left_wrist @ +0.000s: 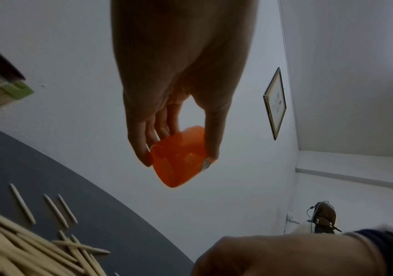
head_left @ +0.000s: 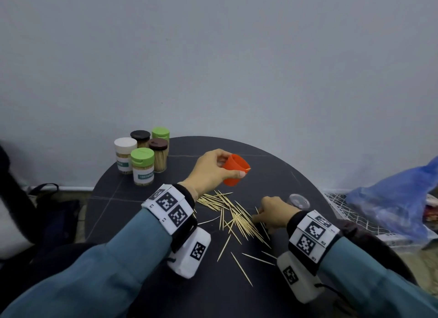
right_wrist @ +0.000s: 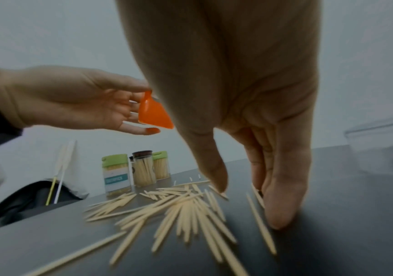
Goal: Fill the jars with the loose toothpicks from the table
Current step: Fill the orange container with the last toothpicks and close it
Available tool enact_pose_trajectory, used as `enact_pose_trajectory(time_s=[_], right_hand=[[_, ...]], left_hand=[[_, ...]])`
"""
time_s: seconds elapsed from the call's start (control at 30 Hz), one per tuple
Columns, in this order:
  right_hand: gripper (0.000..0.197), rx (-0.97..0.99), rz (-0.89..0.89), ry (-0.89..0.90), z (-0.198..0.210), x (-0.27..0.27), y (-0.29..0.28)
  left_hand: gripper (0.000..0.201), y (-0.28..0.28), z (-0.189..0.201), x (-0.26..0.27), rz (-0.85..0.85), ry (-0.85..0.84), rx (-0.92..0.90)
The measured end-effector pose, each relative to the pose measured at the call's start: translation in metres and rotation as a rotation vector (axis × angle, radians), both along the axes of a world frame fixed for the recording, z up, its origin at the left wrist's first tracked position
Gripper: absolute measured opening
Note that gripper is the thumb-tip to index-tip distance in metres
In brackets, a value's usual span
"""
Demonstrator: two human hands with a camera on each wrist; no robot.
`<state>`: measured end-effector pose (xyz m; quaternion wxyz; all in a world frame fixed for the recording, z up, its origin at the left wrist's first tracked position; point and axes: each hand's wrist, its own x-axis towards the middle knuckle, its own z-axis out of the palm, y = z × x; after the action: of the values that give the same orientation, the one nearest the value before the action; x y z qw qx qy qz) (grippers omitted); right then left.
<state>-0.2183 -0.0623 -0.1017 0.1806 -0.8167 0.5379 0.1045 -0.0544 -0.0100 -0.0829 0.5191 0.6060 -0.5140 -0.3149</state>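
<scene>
Reaching into the toothpicks (head_left: 233,219) fanned just left of it, the right hand (head_left: 272,214) spreads its fingers (right_wrist: 283,211) on the table (head_left: 147,213); left hand (head_left: 211,170) grips the orange cap (head_left: 234,173) farther back.

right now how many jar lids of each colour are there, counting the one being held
green lids: 2
dark brown or black lids: 2
white lid: 1
orange lid, off its jar and held in the left hand: 1
total: 6

The five closed jars stand at the far left of the table.
</scene>
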Motion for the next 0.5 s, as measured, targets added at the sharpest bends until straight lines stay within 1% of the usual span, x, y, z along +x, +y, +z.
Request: enact_pose_trajectory(time_s=[0.1, 0.17, 0.23, 0.37, 0.43, 0.47, 0.5], right_hand=[[0.044, 0.060, 0.017, -0.009, 0.001, 0.009, 0.007], [0.046, 0.059, 0.035, -0.009, -0.001, 0.014, 0.009], [0.045, 0.045, 0.054, -0.007, -0.003, 0.020, 0.009], [0.034, 0.025, 0.063, -0.014, -0.005, 0.030, 0.010], [0.020, 0.021, 0.066, -0.019, -0.004, 0.034, 0.010], [0.020, 0.014, 0.060, -0.021, -0.003, 0.035, 0.011], [0.027, -0.006, 0.054, -0.018, -0.003, 0.036, 0.011]], left_hand=[[0.060, 0.001, 0.001, 0.000, -0.004, -0.001, 0.000], [0.059, 0.002, 0.002, -0.001, -0.007, -0.009, 0.001], [0.059, 0.003, 0.003, -0.001, -0.010, -0.016, -0.001], [0.061, 0.006, 0.004, -0.002, -0.014, -0.033, 0.010], [0.060, 0.007, 0.005, -0.001, -0.014, -0.035, 0.007], [0.060, 0.007, 0.005, -0.001, -0.013, -0.033, 0.006], [0.060, 0.008, 0.005, -0.001, -0.013, -0.032, 0.006]])
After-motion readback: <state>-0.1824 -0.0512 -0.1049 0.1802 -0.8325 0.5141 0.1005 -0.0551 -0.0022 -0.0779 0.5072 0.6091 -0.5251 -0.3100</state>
